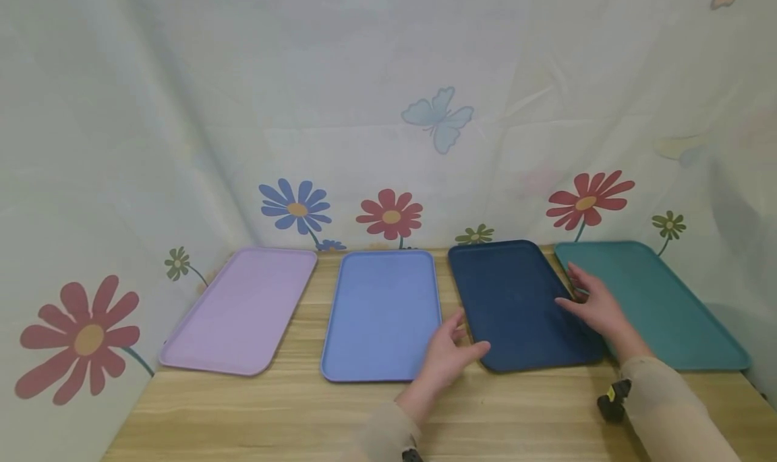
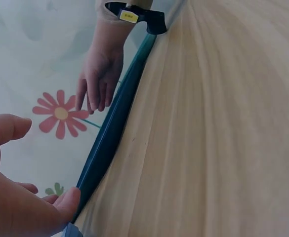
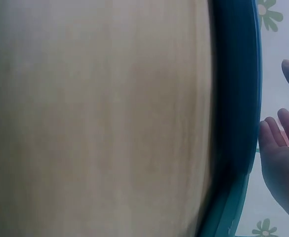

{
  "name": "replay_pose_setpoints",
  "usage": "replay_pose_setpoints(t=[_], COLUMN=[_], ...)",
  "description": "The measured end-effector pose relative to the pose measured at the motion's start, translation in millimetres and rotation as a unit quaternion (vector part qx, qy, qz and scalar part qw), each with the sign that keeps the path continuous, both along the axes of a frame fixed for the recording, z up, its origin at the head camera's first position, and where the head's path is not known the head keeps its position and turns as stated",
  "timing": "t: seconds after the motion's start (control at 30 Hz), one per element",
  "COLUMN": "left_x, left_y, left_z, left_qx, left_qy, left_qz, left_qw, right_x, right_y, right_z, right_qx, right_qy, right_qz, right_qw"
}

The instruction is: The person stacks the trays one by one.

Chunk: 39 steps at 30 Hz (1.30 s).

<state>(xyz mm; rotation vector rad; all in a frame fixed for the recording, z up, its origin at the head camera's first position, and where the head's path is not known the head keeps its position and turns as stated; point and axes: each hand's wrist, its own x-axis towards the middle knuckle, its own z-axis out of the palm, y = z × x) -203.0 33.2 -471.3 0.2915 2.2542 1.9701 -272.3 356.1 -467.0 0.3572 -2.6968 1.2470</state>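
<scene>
Four flat rectangular trays, several colours in a row, lie on the wooden table. Between my two hands is the navy tray (image 1: 516, 300). My left hand (image 1: 446, 357) hovers by its left edge, thumb and fingers spread apart, overlapping the corner of the light blue tray (image 1: 382, 313). Over the navy tray's right edge is my right hand (image 1: 597, 310), its thumb held away from its fingers. Part of the teal tray (image 1: 662, 300) lies behind that hand. Nothing sits in either hand; in the right wrist view the right hand (image 3: 282, 163) shows beyond the tray's rim.
A lilac tray (image 1: 243, 313) lies at the far left of the wooden table (image 1: 291, 415). Behind the trays hangs a pale curtain (image 1: 340, 77) printed with flowers and butterflies. A dark wrist device (image 1: 613, 402) hangs below my right sleeve.
</scene>
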Motion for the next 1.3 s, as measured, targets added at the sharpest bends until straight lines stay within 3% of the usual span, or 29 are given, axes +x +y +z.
replay_pose_setpoints(t=[0.23, 0.93, 1.3], left_x=[3.0, 12.6, 14.4], left_y=[4.7, 16.8, 15.6], left_z=[-2.4, -7.0, -9.0], left_qx=[0.013, 0.023, 0.062], left_qy=[-0.019, -0.032, -0.04], left_qz=[0.0, 0.005, 0.003], left_qw=[0.9997, 0.9992, 0.9973], right_x=[-2.7, 1.9, 10.2], right_y=[-2, -11, -13], right_z=[-1.2, -2.6, -4.0], right_qx=[0.008, 0.043, 0.049], right_qy=[-0.023, -0.062, -0.1], right_qz=[0.005, -0.001, -0.007], right_qw=[0.9997, 0.9972, 0.9938])
